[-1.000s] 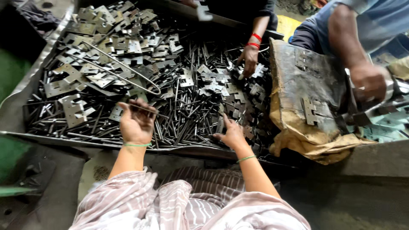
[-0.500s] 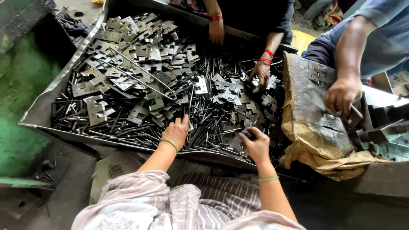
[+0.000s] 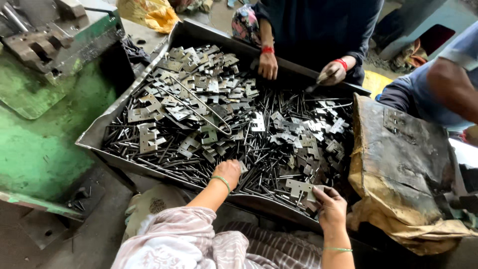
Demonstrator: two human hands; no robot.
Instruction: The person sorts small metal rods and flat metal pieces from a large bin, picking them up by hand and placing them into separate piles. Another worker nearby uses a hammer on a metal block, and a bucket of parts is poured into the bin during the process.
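Right hand (image 3: 329, 209) pinching flat hinge plate (image 3: 298, 188) at tray's (image 3: 94, 139) near rim, plate's long axis running left-right, just left of fingers. Left hand (image 3: 230, 171) curled loose, knuckles down in pin pile (image 3: 269, 164), grip hidden — can't tell. More plates heaped far-left, well apart; another person's hands (image 3: 269, 65) at far rim.

left hand (image 3: 230, 171): reaching forward, fingers curling downward | right hand (image 3: 329, 208): reaching forward at near right, fingers pinching

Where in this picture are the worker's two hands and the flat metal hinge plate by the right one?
left hand (image 3: 230, 171), head view, back of the hand
right hand (image 3: 329, 206), head view, back of the hand
hinge plate (image 3: 298, 187), head view, flat middle of the plate
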